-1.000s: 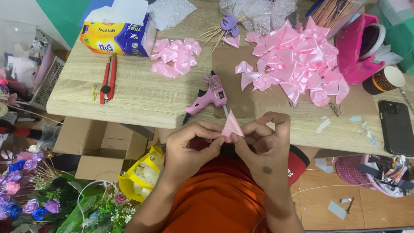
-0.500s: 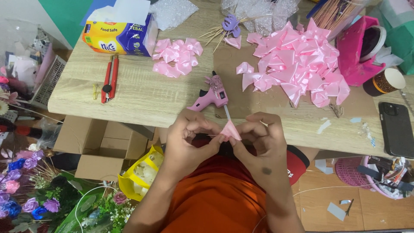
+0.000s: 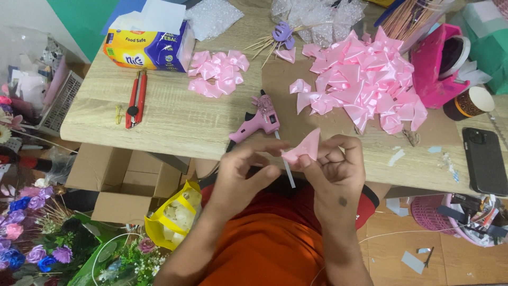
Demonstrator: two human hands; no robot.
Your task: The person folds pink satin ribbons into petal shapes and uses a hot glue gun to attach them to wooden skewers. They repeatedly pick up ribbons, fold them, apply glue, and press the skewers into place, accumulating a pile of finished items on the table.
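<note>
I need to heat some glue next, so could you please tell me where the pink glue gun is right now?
In the head view the pink glue gun lies on the wooden table, near its front edge at the middle, just beyond the left hand.

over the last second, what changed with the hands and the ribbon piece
The left hand has drawn back a little and opened, so only the right hand now pinches the pink ribbon piece, which points up and to the right. The glue gun, ribbon pile and cutter stayed put.
</note>
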